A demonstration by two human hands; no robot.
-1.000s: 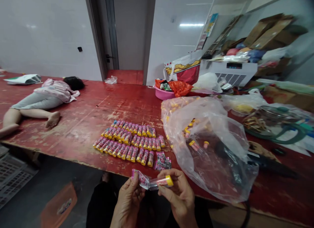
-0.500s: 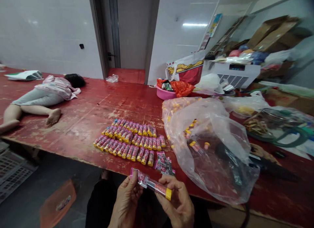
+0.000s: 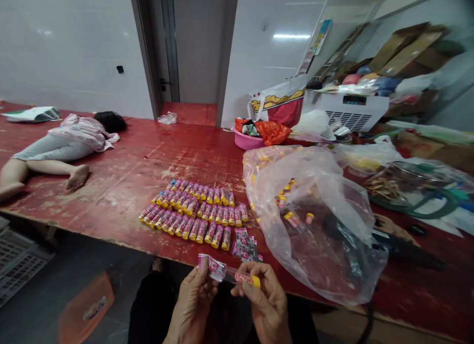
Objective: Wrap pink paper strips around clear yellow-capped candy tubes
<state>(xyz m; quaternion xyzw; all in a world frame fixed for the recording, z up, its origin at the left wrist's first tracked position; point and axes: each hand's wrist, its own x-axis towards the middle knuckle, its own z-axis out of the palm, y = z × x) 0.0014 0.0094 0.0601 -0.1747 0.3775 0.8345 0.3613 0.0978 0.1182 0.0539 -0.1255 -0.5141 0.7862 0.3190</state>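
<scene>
Between finger and thumb, my left hand (image 3: 195,294) pinches a pink printed plastic sleeve (image 3: 216,269). My right hand (image 3: 265,297) holds a clear tube (image 3: 243,278) with a yellow cap and pink-red contents, its clear end at the sleeve's opening. Behind the hands, near the table edge, lies a small pile of flat printed sleeves (image 3: 246,246). Rows of wrapped tubes with yellow ends (image 3: 202,230) lie left of that pile. To the right, a large clear plastic bag (image 3: 314,186) lies open with more yellow-capped tubes in it.
The red table (image 3: 122,186) is worn. A person (image 3: 79,134) lies on it at the far left. A pink basin (image 3: 249,140) stands behind the bag. Further right are a glass-lidded pot (image 3: 416,176) and a black tool (image 3: 407,250). An orange stool (image 3: 87,307) stands below left.
The tube has turned slightly in my right hand, and its red contents show more clearly. The sleeve has shifted a little to the right. The whole view has moved slightly.
</scene>
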